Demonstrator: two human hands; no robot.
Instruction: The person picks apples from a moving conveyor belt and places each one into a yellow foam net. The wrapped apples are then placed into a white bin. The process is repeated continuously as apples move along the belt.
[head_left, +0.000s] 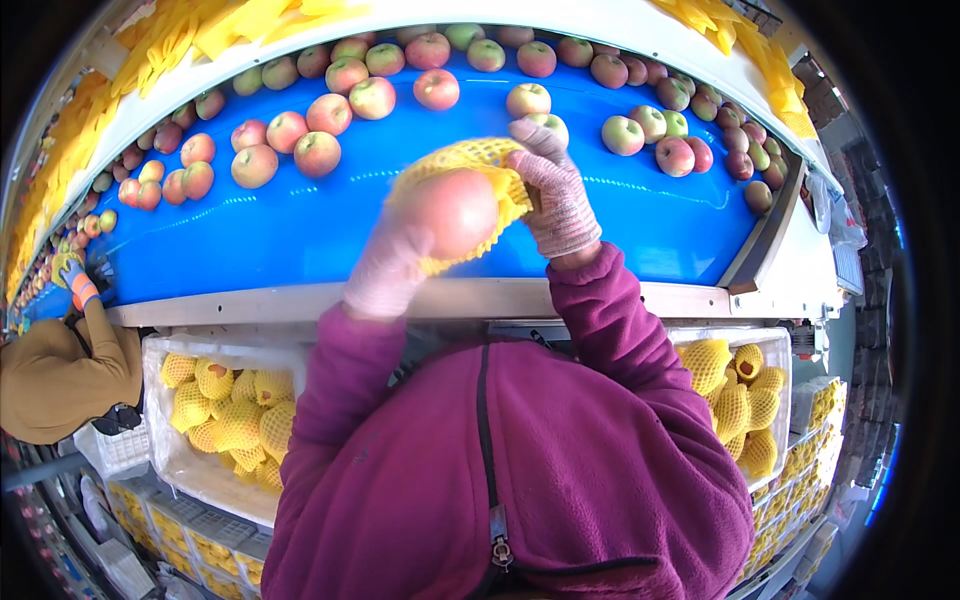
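My left hand (390, 262), in a striped knit glove, grips a pinkish-red apple (457, 212) above the near edge of the blue conveyor belt (300, 240). A yellow foam net sleeve (469, 154) wraps around the far side of this apple, while the side towards me is bare. My right hand (555, 191), in a matching glove with fingertips showing, pinches the sleeve's right edge. The left hand and the apple are blurred. Just beyond my right fingers, a pale green-red apple (551, 129) rests on the belt, partly hidden by them.
Loose apples (330, 112) lie in several groups across the belt. Lined crates of sleeved apples stand at my left (161, 442) and right (780, 412). Yellow net sleeves (172, 45) are heaped beyond the belt. A wooden bar (765, 240) bounds its right end. A co-worker (67, 375) works at far left.
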